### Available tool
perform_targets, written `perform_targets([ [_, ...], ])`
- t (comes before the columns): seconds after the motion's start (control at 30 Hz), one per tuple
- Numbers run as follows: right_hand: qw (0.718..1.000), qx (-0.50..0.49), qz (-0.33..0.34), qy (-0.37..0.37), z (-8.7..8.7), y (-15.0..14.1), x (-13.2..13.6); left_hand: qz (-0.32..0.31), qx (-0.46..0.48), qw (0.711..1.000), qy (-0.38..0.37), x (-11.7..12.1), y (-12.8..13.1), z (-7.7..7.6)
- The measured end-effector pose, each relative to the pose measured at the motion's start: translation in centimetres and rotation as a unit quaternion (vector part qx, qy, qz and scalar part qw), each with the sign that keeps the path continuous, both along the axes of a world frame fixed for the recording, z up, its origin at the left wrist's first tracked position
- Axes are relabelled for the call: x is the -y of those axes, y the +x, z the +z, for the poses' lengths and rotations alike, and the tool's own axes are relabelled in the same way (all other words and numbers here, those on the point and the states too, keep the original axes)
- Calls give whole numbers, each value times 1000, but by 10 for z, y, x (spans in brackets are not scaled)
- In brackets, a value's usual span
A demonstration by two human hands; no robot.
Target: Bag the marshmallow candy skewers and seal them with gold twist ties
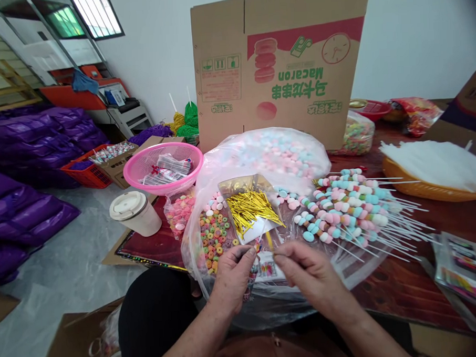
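My left hand (235, 276) is closed on the gathered top of a small printed plastic bag (249, 289), whose contents I cannot make out. Close beside it, my right hand (307, 270) pinches a gold twist tie (268, 240), upright near the bag's neck. Just beyond both hands lies a pile of gold twist ties (249, 209) in an opened clear packet. Colourful ring candies (215, 237) are spread to the left on a large clear plastic sheet (191, 243). On the right, many pastel marshmallow skewers (342, 208) are stacked with their white sticks pointing right.
A large macaron carton (284, 71) stands behind a bag of pastel marshmallows (272, 150). Left are a pink basket (163, 189) of packaging, a lidded cup (135, 213) and a bag of pink candies (180, 212). An orange basket (431, 186) and flat printed bags (463, 268) are right.
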State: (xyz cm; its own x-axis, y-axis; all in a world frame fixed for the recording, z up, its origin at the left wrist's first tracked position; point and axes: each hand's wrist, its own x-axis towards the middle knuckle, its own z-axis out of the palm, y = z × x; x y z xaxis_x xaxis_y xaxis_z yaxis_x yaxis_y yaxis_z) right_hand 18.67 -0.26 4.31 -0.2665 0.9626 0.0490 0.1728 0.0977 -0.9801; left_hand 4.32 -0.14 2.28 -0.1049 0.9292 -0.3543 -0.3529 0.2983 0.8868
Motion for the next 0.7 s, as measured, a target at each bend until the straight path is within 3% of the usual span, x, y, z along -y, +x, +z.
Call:
perform_targets([
  [0.2, 987, -63, 44, -143, -22, -22, -10, -60, -95, 992, 64, 5, -6, -1],
  [0.33, 979, -91, 53, -176, -27, -20, -13, -123, -84, 986, 70, 9, -14, -2],
  [0.4, 985, -67, 45, -153, -28, -19, -13, -141, -57, 986, 72, 9, -15, -2],
  [0.47, 993, -26, 20, -115, -28, -18, -11, -119, -23, 991, 63, 8, -13, -2],
  [0.6, 997, 28, 3, -73, -23, -17, -4, -57, 107, 992, -40, 9, -9, -1],
  [0.7, 995, 66, 45, 62, -18, -14, 1, -63, 191, 975, -96, 10, -8, 1],
])
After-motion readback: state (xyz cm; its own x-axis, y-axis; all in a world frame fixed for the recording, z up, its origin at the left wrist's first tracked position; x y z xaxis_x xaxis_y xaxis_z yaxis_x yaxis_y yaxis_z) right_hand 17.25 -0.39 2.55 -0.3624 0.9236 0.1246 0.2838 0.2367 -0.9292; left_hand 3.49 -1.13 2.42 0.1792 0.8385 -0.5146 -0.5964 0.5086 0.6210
